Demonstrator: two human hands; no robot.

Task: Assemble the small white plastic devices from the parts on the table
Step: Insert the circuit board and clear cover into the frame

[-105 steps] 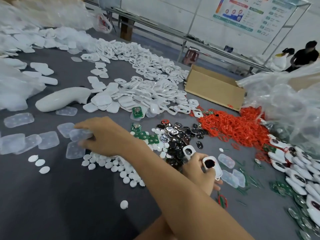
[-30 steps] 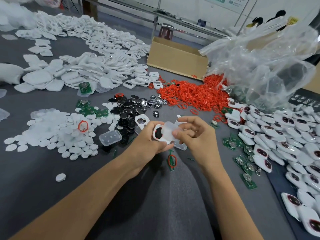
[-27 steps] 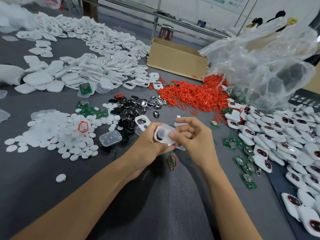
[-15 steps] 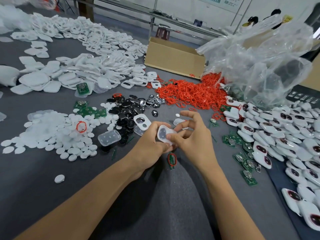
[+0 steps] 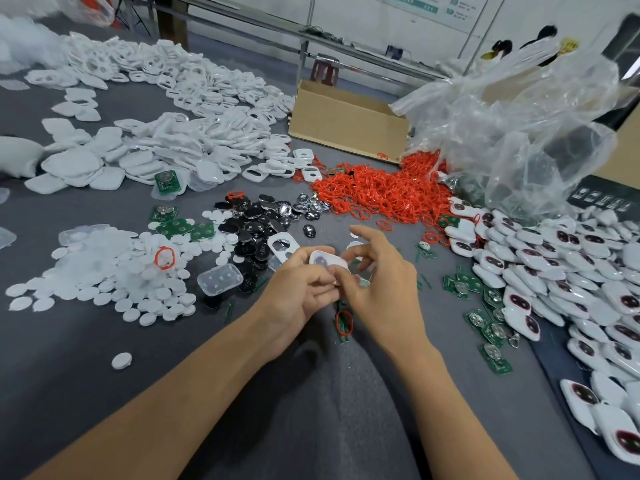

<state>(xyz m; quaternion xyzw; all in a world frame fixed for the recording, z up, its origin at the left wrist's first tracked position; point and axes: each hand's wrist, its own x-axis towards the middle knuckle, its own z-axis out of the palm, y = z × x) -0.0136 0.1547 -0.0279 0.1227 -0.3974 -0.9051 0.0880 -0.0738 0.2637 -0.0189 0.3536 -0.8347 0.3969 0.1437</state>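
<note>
Your forearms are reaching in over the grey table (image 5: pixel 104 393). Just past your wrists a lone red ring (image 5: pixel 344 322) is lying on a green scrap, and a stray disc (image 5: pixel 121 360) is sitting well off to the left. Above the ring, your left hand (image 5: pixel 298 292) is gripping the device (image 5: pixel 327 261), its fingers curling round the left side and its thumb lying on top, so the dark window is facing up. Your right hand (image 5: pixel 377 289) is meeting the device from the other side: the thumb is pressing on its near end and the lower fingers are curling under it, while the index finger is sticking out straight, touching nothing. Just left of your hands a clear tray (image 5: pixel 220 278) is resting beside a spread of discs (image 5: pixel 104 271), with black pieces (image 5: pixel 256 220) lying just beyond. To your right, green boards (image 5: pixel 485 306) are lying scattered at the foot of a pile of finished units (image 5: pixel 571 271). Farther back, a heap of red rings (image 5: pixel 381 192) is lying between white shells (image 5: pixel 173 150) and a clear bag (image 5: pixel 519 116), with a box (image 5: pixel 346 126) standing behind.
</note>
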